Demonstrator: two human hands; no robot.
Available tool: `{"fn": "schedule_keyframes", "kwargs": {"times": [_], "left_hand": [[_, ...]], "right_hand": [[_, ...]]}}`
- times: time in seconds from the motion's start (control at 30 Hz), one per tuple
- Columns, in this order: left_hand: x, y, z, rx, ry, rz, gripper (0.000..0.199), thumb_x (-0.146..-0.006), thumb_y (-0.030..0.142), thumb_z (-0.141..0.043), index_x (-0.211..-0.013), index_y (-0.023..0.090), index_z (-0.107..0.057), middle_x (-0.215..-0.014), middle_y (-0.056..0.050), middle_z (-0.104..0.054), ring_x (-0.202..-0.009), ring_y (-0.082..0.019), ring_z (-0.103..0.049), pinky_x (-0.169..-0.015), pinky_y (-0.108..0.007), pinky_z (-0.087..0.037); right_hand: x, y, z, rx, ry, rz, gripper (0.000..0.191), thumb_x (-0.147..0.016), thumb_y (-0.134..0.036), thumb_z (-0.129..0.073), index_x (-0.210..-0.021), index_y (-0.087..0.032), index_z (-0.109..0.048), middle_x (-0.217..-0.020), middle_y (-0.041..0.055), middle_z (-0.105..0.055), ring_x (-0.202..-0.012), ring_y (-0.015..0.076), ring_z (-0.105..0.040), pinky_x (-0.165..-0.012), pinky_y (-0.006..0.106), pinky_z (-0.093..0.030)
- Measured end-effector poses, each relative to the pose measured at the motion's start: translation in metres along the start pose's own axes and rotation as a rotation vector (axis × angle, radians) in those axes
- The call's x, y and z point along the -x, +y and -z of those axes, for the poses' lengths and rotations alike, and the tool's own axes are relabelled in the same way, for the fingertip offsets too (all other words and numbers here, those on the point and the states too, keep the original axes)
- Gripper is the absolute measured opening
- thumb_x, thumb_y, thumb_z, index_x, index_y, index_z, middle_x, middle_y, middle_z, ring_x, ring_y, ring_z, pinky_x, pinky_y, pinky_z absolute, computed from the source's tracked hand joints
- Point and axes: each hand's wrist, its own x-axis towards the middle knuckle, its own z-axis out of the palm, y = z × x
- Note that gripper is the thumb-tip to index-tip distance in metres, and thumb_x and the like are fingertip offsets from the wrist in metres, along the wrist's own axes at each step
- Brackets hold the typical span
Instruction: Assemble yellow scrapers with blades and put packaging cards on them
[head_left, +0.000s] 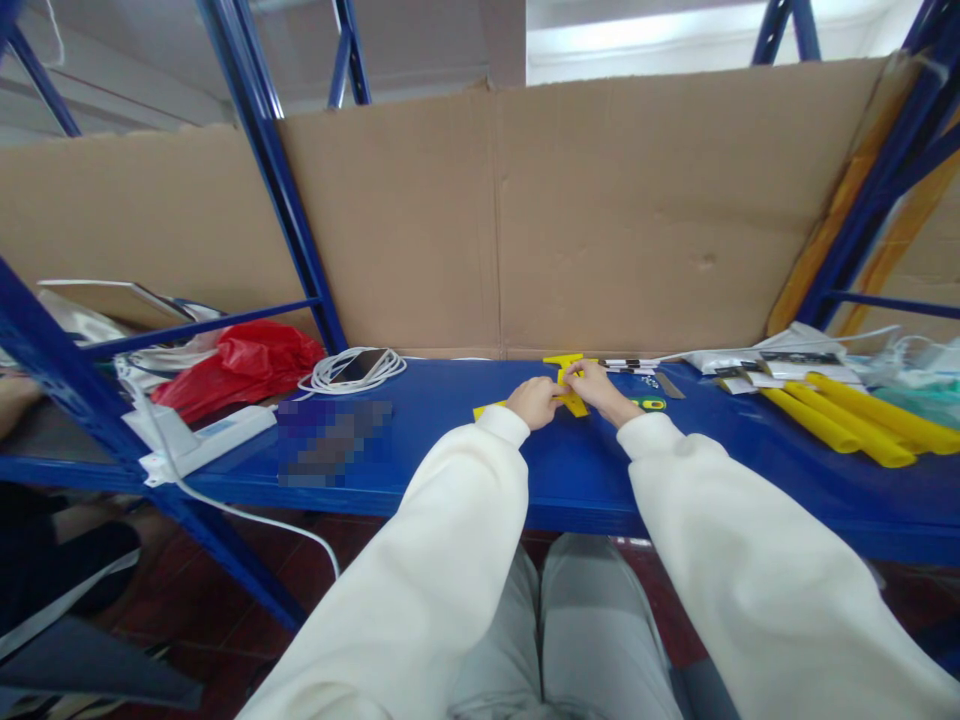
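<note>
My left hand (535, 402) and my right hand (594, 388) meet over the blue shelf top, both with their fingers closed on a small yellow piece (564, 362). Its wide, flat end shows beyond my fingers. More yellow shows below them and to the left of my left wrist; whether it is all one piece I cannot tell. The middle is hidden by my fingers. Just right of my right hand lie a yellow-and-green item (649, 404), a flat grey strip (670, 385) and several black-and-white sticks (628, 365).
Several yellow tubes (862, 420) lie at the right beside plastic packets (802, 350). On the left are a coiled white cable (352, 372), a white power strip (232, 437) and a red bag (247, 365). A cardboard wall (600, 220) and blue posts enclose the shelf (450, 470).
</note>
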Motion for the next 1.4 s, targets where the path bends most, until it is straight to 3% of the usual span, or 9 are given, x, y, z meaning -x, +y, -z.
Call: {"fn": "schedule_keyframes", "kwargs": {"times": [0.13,0.33,0.6,0.73,0.9,1.1,1.4], "left_hand": [[0.000,0.000,0.000,-0.008,-0.001,-0.003,0.034,-0.092,0.020,-0.053,-0.120,0.027,-0.070,-0.105,-0.008,-0.071,-0.100,-0.021,-0.067,-0.092,-0.031,-0.051],[0.000,0.001,0.001,0.000,-0.003,-0.013,0.035,-0.092,0.019,-0.052,-0.121,0.027,-0.070,-0.106,-0.008,-0.071,-0.101,-0.021,-0.067,-0.093,-0.031,-0.050],[-0.001,-0.001,0.000,0.021,0.002,0.005,0.035,-0.093,0.020,-0.053,-0.124,0.025,-0.068,-0.111,-0.009,-0.070,-0.107,-0.022,-0.065,-0.095,-0.031,-0.049],[-0.002,-0.001,0.000,0.028,0.005,0.020,0.037,-0.092,0.020,-0.054,-0.126,0.026,-0.066,-0.114,-0.008,-0.070,-0.107,-0.021,-0.065,-0.095,-0.030,-0.049],[-0.002,-0.001,0.001,0.056,-0.002,0.041,0.036,-0.093,0.022,-0.054,-0.126,0.026,-0.066,-0.117,-0.009,-0.071,-0.109,-0.021,-0.065,-0.095,-0.030,-0.049],[-0.002,-0.002,0.001,0.059,0.001,0.096,0.037,-0.093,0.021,-0.053,-0.128,0.024,-0.065,-0.119,-0.009,-0.070,-0.110,-0.021,-0.065,-0.095,-0.029,-0.049],[-0.001,-0.002,0.002,0.068,0.016,0.109,0.038,-0.092,0.020,-0.054,-0.128,0.024,-0.065,-0.118,-0.009,-0.071,-0.111,-0.021,-0.065,-0.095,-0.029,-0.049]], "right_hand": [[0.003,-0.006,-0.001,-0.095,0.028,-0.098,0.022,-0.071,-0.018,-0.054,-0.092,-0.019,-0.059,-0.114,0.0104,-0.064,-0.111,0.0243,-0.056,-0.097,0.039,-0.043],[0.005,-0.008,-0.002,-0.215,0.020,-0.146,0.027,-0.070,-0.015,-0.054,-0.097,-0.020,-0.053,-0.118,0.0105,-0.062,-0.114,0.0235,-0.054,-0.100,0.042,-0.040],[0.002,-0.015,0.014,-0.404,0.116,-0.193,0.025,-0.070,-0.015,-0.056,-0.094,-0.022,-0.052,-0.105,0.0046,-0.063,-0.105,0.0182,-0.059,-0.094,0.033,-0.046],[0.008,-0.024,0.031,-0.555,-0.032,-0.310,0.023,-0.072,-0.008,-0.060,-0.090,-0.020,-0.053,-0.083,0.0025,-0.064,-0.076,0.0140,-0.063,-0.071,0.025,-0.052],[0.018,-0.034,0.042,-0.620,-0.301,-0.425,0.019,-0.076,-0.001,-0.060,-0.087,-0.017,-0.058,-0.060,-0.0006,-0.061,-0.052,0.0101,-0.058,-0.049,0.017,-0.048],[0.025,-0.043,0.048,-0.660,-0.519,-0.464,0.021,-0.083,0.003,-0.048,-0.090,-0.013,-0.061,-0.059,0.0024,-0.066,-0.050,0.0129,-0.063,-0.054,0.023,-0.057],[0.030,-0.042,0.048,-0.682,-0.529,-0.466,0.017,-0.086,-0.003,-0.054,-0.100,-0.012,-0.060,-0.063,0.0054,-0.070,-0.054,0.0155,-0.068,-0.055,0.025,-0.059]]}}
